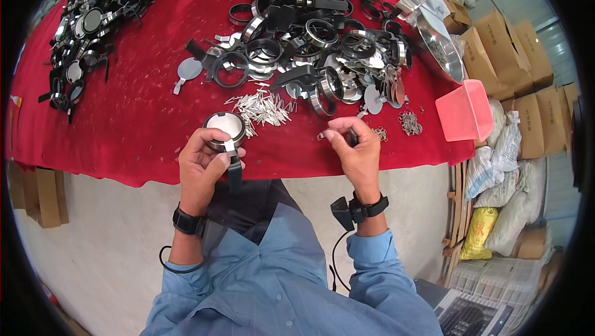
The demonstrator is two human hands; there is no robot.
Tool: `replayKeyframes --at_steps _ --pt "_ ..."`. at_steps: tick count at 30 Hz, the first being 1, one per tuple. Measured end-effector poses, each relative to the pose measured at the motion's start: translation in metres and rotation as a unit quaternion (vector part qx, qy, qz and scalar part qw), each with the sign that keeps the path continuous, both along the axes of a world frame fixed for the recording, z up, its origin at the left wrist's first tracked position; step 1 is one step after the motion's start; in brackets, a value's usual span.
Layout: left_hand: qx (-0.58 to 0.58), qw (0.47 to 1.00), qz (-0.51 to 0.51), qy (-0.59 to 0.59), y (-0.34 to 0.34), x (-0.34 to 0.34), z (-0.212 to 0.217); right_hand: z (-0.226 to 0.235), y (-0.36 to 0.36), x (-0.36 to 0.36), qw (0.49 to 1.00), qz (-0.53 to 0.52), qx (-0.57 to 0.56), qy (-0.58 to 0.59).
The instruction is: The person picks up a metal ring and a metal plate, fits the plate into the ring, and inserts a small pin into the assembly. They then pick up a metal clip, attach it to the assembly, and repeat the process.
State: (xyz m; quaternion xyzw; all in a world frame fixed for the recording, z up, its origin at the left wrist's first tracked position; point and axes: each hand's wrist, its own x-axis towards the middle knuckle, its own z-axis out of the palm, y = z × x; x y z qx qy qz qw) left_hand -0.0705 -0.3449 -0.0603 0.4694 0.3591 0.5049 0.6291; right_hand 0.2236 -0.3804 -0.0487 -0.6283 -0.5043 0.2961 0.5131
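Observation:
My left hand (207, 159) grips a lidded ring with a handle (225, 126): a black and silver collar, a round shiny metal lid, and a black handle pointing down toward me. Over the table's front edge, my right hand (356, 150) is closed, with a small metal clip (321, 136) pinched at the thumb and forefinger. Something dark, perhaps a tool, sits in the curled fingers of that hand; its kind is hidden. A heap of thin silver pins (263, 110) lies just beyond my left hand. Small piles of tiny metal springs or clips (409, 123) lie right of my right hand.
Black handled rings (322, 32) are heaped mid-table, with flat round metal lids (374, 98) among them. Lidded rings (93, 21) pile up at far left. A metal bowl (455, 66) and pink plastic bin (463, 110) stand right. Cardboard boxes (505, 51) and sacks (496, 150) lie beyond.

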Motion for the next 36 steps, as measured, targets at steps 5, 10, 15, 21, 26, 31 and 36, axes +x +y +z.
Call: replayKeyframes --at_steps 5,10,15,21,26,31,36 --pt "-0.001 1.000 -0.004 -0.002 0.000 0.000 0.000 -0.004 -0.002 -0.019 0.997 0.042 -0.005 -0.059" --pt "-0.007 1.000 -0.005 -0.010 0.000 -0.002 0.001 -0.001 -0.002 -0.009 0.985 0.014 0.040 -0.165" --pt "-0.013 1.000 -0.009 -0.019 0.001 -0.004 0.000 0.008 -0.006 -0.016 0.989 -0.018 0.008 -0.148" --pt "-0.010 0.999 -0.017 -0.031 0.001 -0.005 0.000 0.000 0.000 -0.038 0.970 0.056 0.026 -0.236" --pt "-0.008 0.999 -0.003 -0.032 0.001 -0.003 0.002 -0.002 -0.001 -0.044 0.950 0.079 0.037 -0.299" --pt "-0.064 0.996 0.015 -0.053 -0.012 -0.002 0.015 0.010 -0.008 -0.060 0.989 0.099 0.005 -0.112" --pt "-0.107 0.992 0.013 -0.067 -0.026 -0.003 0.031 0.043 -0.019 -0.102 0.987 0.153 0.020 0.043"
